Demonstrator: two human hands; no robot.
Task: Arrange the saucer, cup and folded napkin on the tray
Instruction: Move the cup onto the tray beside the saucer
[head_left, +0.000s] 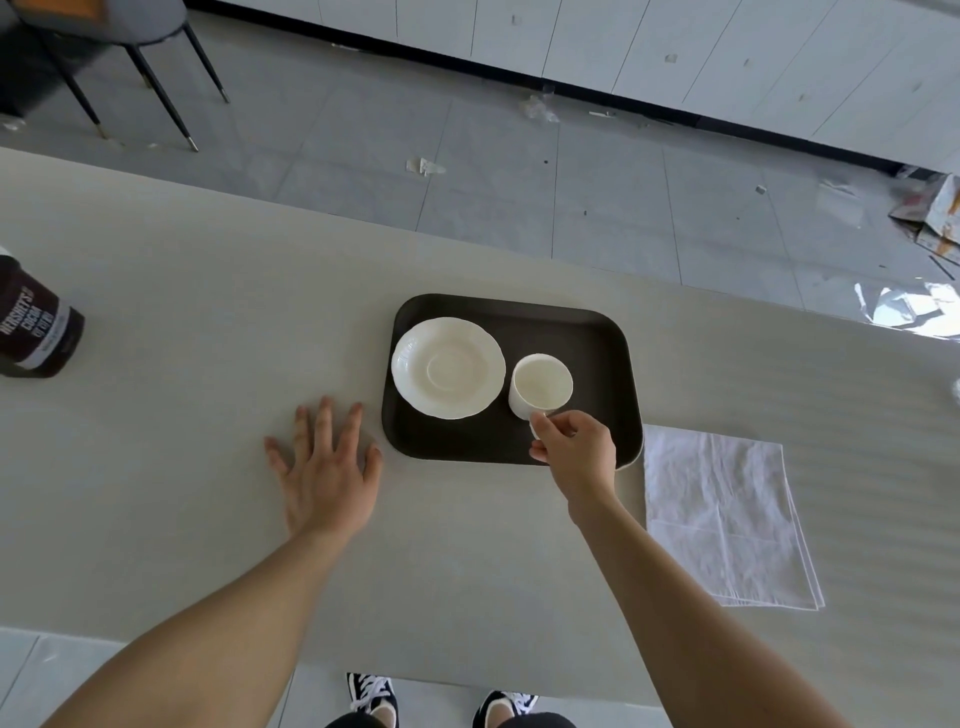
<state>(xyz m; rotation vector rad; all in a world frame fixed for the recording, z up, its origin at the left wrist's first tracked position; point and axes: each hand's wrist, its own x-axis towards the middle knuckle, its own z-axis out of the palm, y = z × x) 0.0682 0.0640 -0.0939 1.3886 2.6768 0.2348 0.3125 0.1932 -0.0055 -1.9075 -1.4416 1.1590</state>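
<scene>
A dark brown tray (597, 332) lies on the pale table. A white scalloped saucer (448, 368) rests on the tray's left half. To the right of the saucer, on the tray, stands a white cup (541, 383), upright and empty. My right hand (576, 451) grips the cup's handle at its near side. Spread flat on the table just left of the tray is my left hand (324, 460), holding nothing. A white folded napkin (724, 519) lies on the table to the right of the tray, its far corner touching the tray's near right corner.
A brown cocoa tin (34, 322) stands at the table's far left edge. The table's near edge (208, 644) runs above my shoes. Beyond the far edge is grey tiled floor with scraps and a chair (130, 57).
</scene>
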